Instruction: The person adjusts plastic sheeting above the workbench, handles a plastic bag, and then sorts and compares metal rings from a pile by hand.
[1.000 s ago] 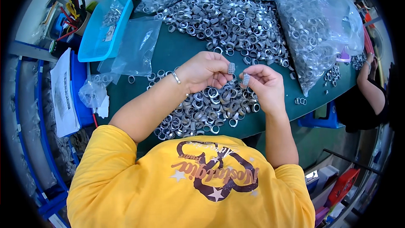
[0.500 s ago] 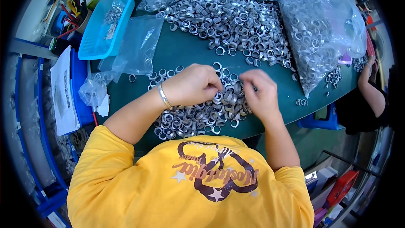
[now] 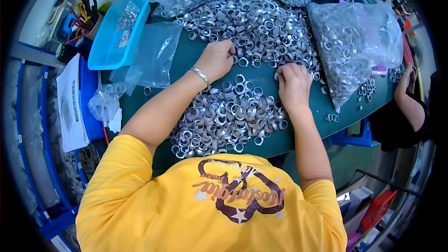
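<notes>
Two heaps of silver metal rings lie on the green tabletop: a near pile [image 3: 228, 119] close to my body and a larger far pile [image 3: 261, 23] beyond it. My left hand [image 3: 218, 59], wearing a bangle on its wrist, is closed at the near left edge of the far pile. What its curled fingers hold, if anything, is hidden. My right hand [image 3: 295, 84] is closed at the near right edge of the far pile. A silver ring [image 3: 278, 75] shows at its thumb and fingertips.
A clear bag of rings [image 3: 343, 46] sits right of the far pile. At left are a light-blue basket [image 3: 95, 49], a flat plastic bag [image 3: 156, 51] and papers [image 3: 72, 105]. Another person's arm [image 3: 406, 91] is at the far right, near a blue stool [image 3: 357, 135].
Both hands have moved forward from the near pile to the edge of the far pile. The near pile is now uncovered.
</notes>
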Tool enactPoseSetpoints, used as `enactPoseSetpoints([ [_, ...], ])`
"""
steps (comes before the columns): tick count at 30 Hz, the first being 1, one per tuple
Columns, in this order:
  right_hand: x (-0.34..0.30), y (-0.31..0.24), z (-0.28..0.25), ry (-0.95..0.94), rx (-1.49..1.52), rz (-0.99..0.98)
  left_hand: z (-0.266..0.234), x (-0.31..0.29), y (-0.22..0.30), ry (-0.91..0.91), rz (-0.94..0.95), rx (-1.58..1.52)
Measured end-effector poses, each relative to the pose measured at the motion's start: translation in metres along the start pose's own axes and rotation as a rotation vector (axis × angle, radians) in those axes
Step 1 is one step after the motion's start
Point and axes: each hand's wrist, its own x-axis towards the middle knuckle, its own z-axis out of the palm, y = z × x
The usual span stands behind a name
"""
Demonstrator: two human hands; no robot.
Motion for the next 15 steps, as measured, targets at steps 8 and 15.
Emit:
enactPoseSetpoints([
  [8, -0.004, -0.03, -0.016, -0.21, 1.212, 0.605, -0.025, -0.021, 0.039, -0.405, -0.577, -1.074],
  [15, -0.002, -0.046, -0.029, -0.254, 1.392, 0.573, -0.032, -0.033, 0.055, -0.507, -0.56, -1.244],
])
